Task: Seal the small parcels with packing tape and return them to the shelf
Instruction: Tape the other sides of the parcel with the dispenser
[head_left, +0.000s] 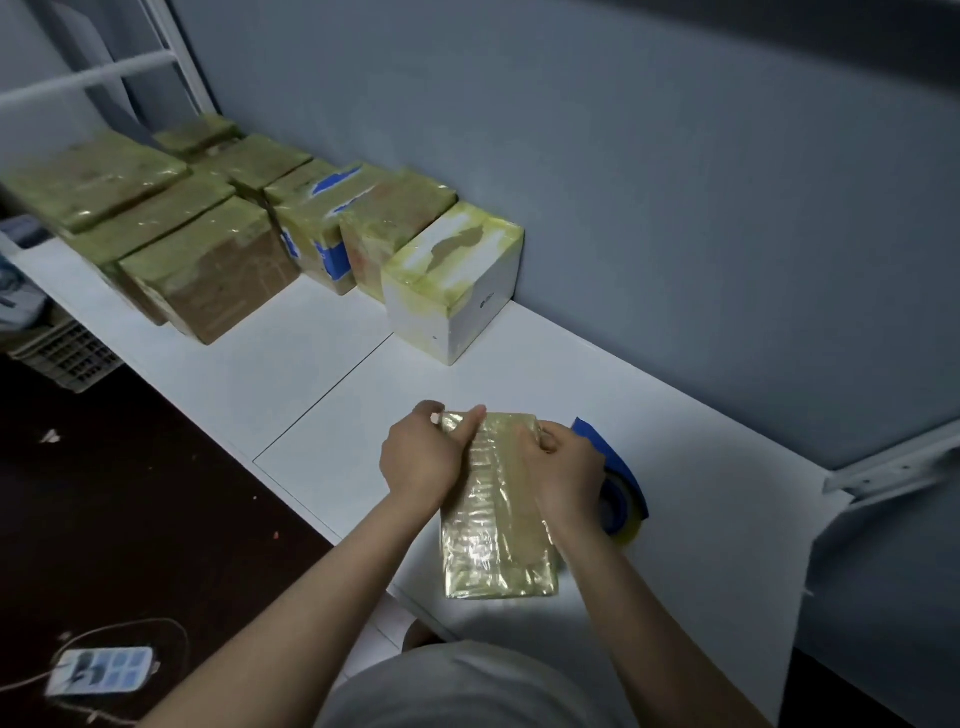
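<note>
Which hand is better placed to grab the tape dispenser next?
Probably right. The right hand grips the right edge of the parcel, directly beside the tape dispenser; the left hand holds the opposite edge.

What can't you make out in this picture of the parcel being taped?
Head view only.
- Blue tape dispenser: mostly hidden behind the right hand.
- Far end of the yellowish tape-wrapped flat parcel: covered by the left hand.
- Small print on the white cardboard box: too small to read.

A parcel (498, 525) lies near the surface's (675, 493) front edge, with a tape dispenser (618, 467) touching its right side. Other parcels (208, 260) line the back-left edge.
</note>
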